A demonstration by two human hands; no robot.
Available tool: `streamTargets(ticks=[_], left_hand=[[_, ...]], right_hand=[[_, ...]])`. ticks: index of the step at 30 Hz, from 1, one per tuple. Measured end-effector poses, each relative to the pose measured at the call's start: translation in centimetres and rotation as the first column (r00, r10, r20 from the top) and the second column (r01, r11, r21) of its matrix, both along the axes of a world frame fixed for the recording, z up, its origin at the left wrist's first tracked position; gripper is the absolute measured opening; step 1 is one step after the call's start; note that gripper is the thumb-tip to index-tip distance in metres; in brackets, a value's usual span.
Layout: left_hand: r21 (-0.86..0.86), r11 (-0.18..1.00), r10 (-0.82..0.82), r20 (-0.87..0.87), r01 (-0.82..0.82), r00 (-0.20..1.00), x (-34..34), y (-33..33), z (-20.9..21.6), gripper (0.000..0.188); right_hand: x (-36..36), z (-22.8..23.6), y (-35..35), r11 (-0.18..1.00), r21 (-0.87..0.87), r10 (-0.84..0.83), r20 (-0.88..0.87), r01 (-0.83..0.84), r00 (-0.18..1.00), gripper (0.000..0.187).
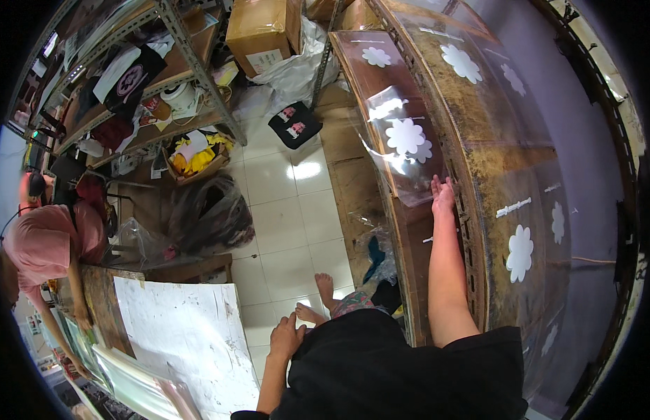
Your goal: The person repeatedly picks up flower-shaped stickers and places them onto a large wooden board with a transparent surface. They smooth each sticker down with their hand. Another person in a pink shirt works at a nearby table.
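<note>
My right arm reaches forward along the right-hand shelves. My right hand (442,194) is open, its fingers stretched out beside the near corner of a clear plastic sheet (417,190). Whether the fingers touch the sheet, I cannot tell. The sheet carries white flower shapes (405,136) and lies on a narrow brown board (363,73), partly raised and catching glare. Low by my body, my left hand (286,337) hangs with fingers loosely bent, thumb apart, and nothing visible in it.
A higher wooden board (437,91) on the right bears more clear sheets with white flowers. To the left are a white-topped table (185,329), a co-worker in pink (55,241) and a loaded metal shelf (192,63). Black printed fabric (295,126) lies on the tiled floor, before cardboard boxes (262,35).
</note>
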State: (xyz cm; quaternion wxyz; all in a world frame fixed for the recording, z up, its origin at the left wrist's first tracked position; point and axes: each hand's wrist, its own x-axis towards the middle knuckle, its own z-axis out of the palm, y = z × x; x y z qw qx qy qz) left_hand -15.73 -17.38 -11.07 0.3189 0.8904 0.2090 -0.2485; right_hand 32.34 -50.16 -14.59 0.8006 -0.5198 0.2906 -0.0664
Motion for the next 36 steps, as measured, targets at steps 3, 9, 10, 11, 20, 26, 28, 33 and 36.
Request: streamTargets(ticks=[3,9,10,11,20,26,28,33,36], left_hand=[[-0.069,0.996,0.053,-0.07,-0.058,0.996,0.0,-0.8,-0.4,0.055],[-0.118,0.987,0.096,-0.115,-0.109,0.989,-0.9,-1.6,-1.3,0.054],[-0.122,0.985,0.103,-0.123,-0.119,0.987,-1.1,-1.6,-1.6,0.054],[-0.121,0.984,0.115,-0.126,-0.13,0.985,-1.4,-1.8,-1.8,0.054],[-0.135,0.977,0.153,-0.108,-0.167,0.982,-2.6,-2.0,-2.7,0.052],[-0.126,0.976,0.161,-0.117,-0.176,0.98,-3.2,-2.3,-2.6,0.05],[-0.106,0.981,0.15,-0.117,-0.162,0.982,-3.4,-2.3,-2.3,0.05],[-0.13,0.974,0.17,-0.13,-0.187,0.977,-4.3,-2.5,-2.6,0.05],[-0.135,0.971,0.182,-0.125,-0.198,0.975,-4.8,-2.7,-2.4,0.051]], right_hand=[[-0.5,-1.6,-0.9,0.997,0.001,-0.079,-0.015,0.079,0.997,0.068],[-0.9,-2.9,-1.6,0.988,-0.03,-0.152,-0.035,0.151,0.988,0.07],[-0.9,-2.9,-1.7,0.987,-0.037,-0.158,-0.04,0.157,0.987,0.071],[-0.8,-2.9,-1.5,0.987,-0.044,-0.156,-0.043,0.154,0.987,0.071],[-0.1,-6.1,-3.1,0.977,-0.115,-0.177,0.029,0.18,0.984,0.066],[0.2,-5.8,-2.6,0.972,-0.108,-0.206,0.033,0.208,0.978,0.064],[0.1,-5.6,-2.2,0.968,-0.136,-0.208,0.018,0.209,0.978,0.064],[-0.8,-3.9,-1.4,0.923,-0.333,-0.221,-0.042,0.195,0.974,0.064],[-1.9,-1.3,0.5,0.864,-0.487,-0.204,-0.111,0.125,0.973,0.065]])
